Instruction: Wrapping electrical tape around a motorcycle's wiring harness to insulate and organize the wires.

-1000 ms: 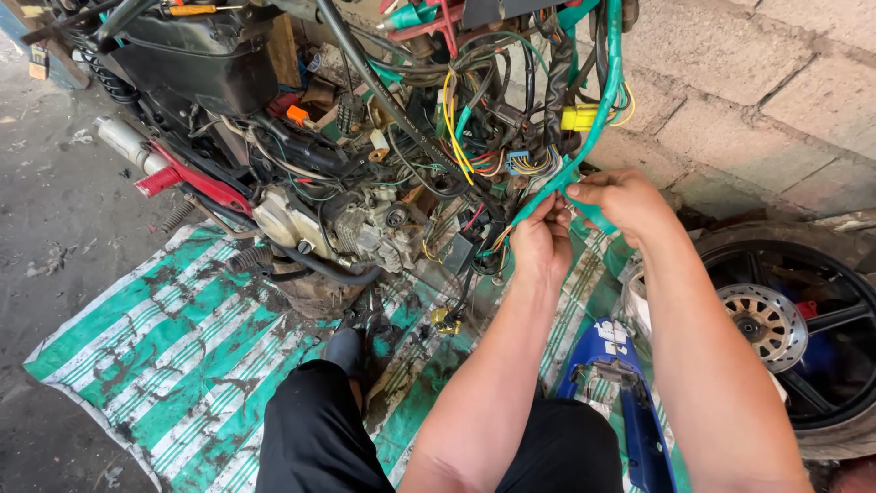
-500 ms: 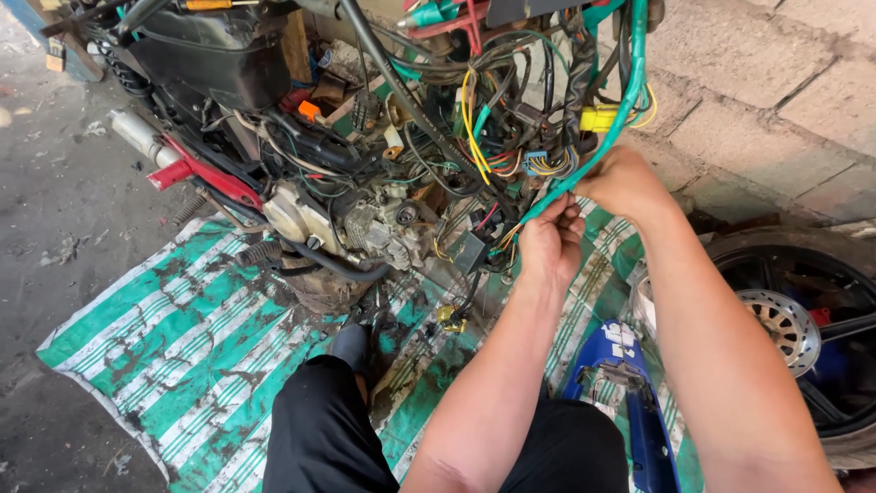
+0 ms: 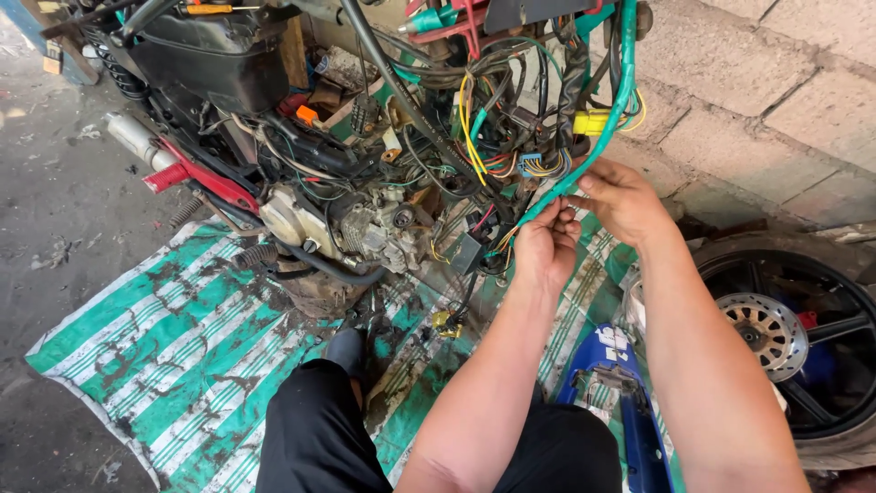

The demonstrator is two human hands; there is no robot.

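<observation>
Mid harness work: left hand (image 3: 546, 248) and right hand (image 3: 622, 199) both pinch the green-wrapped wire bundle (image 3: 584, 162), hanging off the stripped motorcycle frame above the engine (image 3: 365, 228). Next likely needs steady tension, fingers closed.

Tangled wires (image 3: 497, 137) crowd hands (image 3: 584, 219); engine (image 3: 365, 228) blocks left, seemingly.

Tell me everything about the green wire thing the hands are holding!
The green wire bundle looks like cables wrapped in shiny green tape, a bit grimy. It runs from the top of the stripped motorcycle down and leftward, curving gently. The right hand pinches it higher up, the left hand grips its lower end, where loose coloured wires poke out.
</observation>
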